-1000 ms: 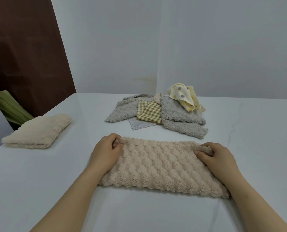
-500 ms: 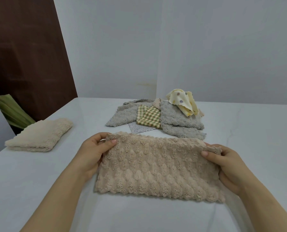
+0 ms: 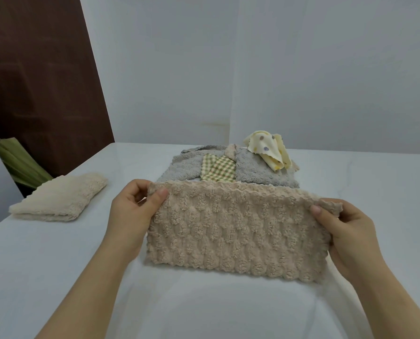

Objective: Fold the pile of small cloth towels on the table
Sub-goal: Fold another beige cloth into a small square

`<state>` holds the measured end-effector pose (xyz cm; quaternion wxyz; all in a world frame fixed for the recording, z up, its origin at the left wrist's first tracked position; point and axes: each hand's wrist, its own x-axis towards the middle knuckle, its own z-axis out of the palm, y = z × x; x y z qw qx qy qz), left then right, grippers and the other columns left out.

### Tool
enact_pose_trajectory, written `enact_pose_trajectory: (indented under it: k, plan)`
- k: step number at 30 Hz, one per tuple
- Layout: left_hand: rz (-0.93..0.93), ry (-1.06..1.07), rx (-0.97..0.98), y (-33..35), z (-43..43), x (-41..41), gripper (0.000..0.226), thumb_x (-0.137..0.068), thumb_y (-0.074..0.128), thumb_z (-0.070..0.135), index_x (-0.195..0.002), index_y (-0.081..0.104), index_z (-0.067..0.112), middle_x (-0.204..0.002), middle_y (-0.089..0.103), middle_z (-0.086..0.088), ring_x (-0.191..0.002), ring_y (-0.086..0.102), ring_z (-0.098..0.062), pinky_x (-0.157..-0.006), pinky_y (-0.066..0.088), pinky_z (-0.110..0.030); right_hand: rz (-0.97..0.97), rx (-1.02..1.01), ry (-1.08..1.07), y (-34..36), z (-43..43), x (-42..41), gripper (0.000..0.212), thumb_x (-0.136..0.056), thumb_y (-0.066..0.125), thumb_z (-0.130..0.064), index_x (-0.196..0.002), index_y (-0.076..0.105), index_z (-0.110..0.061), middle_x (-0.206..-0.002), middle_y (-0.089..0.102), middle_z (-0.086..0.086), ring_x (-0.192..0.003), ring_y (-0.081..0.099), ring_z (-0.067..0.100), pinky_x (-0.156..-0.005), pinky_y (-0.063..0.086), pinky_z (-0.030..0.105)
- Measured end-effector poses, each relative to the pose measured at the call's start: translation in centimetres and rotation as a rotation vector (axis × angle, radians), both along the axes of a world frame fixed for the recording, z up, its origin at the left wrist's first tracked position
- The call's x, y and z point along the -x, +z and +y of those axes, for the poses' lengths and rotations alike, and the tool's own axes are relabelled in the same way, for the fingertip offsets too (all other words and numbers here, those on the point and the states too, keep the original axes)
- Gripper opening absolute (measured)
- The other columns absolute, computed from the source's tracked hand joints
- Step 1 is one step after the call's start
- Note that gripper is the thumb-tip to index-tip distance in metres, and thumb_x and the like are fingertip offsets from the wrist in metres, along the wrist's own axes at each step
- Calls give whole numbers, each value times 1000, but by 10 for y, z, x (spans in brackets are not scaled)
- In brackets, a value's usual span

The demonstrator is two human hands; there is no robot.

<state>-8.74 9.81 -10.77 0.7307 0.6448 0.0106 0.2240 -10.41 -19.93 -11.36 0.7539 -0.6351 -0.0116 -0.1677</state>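
A beige bumpy towel, folded into a long strip, hangs lifted over the white table. My left hand pinches its upper left corner, thumb on the front. My right hand pinches the upper right corner. Behind the towel lies the pile: grey fluffy towels, a green-checked cloth and a cream dotted cloth on top.
A folded cream towel lies at the table's left edge. Beyond that edge stand green leaves and a dark brown panel. A pale wall rises right behind the table.
Both hands have raised the beige towel's far edge off the table, so the strip now hangs upright facing me. The pile and the folded cream towel lie where they were.
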Motion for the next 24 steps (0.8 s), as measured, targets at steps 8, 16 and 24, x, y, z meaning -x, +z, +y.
enact_pose_trajectory:
  k: [8, 16, 24]
  plan:
    - [111, -58, 72, 12, -8, 10, 16, -91, 54, 18, -76, 51, 21, -69, 60, 1, -55, 57, -10, -48, 48, -21, 20, 214, -174, 11, 0, 4, 16, -80, 68, -17, -66, 62, -14, -55, 62, -8, -51, 55, 3, -46, 47, 14]
    - [442, -253, -331, -20, -8, 3, 20, -91, 56, 13, -105, 55, 28, -82, 64, -3, -60, 60, -10, -54, 48, -21, 373, 505, -66, -7, -4, -3, 16, -87, 61, -24, -103, 63, -20, -95, 67, 3, -78, 61, 19, -65, 45, 31]
    - [372, -34, -871, -30, -13, -1, 25, -89, 54, 13, -108, 61, 28, -107, 58, 8, -95, 52, -14, -82, 38, -22, 470, 971, 26, -9, -3, 2, 56, -84, 61, -17, -131, 38, -35, -87, 52, -5, -83, 52, 17, -65, 38, 27]
